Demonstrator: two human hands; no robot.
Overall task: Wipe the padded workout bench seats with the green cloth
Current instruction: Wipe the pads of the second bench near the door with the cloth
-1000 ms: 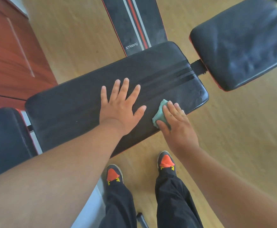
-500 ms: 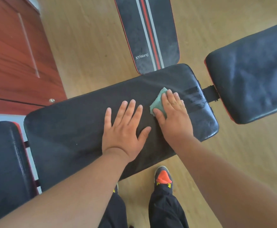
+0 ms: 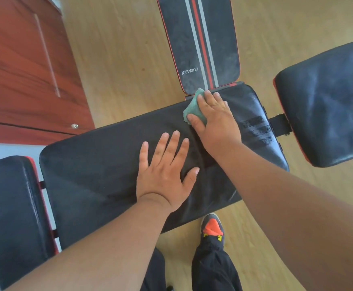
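A long black padded bench seat [image 3: 91, 164] stretches across the middle of the view. My left hand [image 3: 164, 173] lies flat on its centre with the fingers spread, holding nothing. My right hand [image 3: 215, 120] presses the green cloth [image 3: 193, 109] against the seat's far edge, close to the right end; most of the cloth is hidden under the palm. Faint wipe streaks [image 3: 255, 129] show to the right of that hand. A second black pad [image 3: 326, 101] sits at the right and a third [image 3: 11, 217] at the lower left.
A striped black board marked XYWang [image 3: 198, 43] lies on the wooden floor just beyond the cloth. A red-brown cabinet [image 3: 22, 70] fills the upper left. My right shoe [image 3: 212, 227] stands on the floor under the seat's near edge.
My right hand has slid the cloth from the seat's near edge across to its far edge. My left hand stayed flat on the seat.
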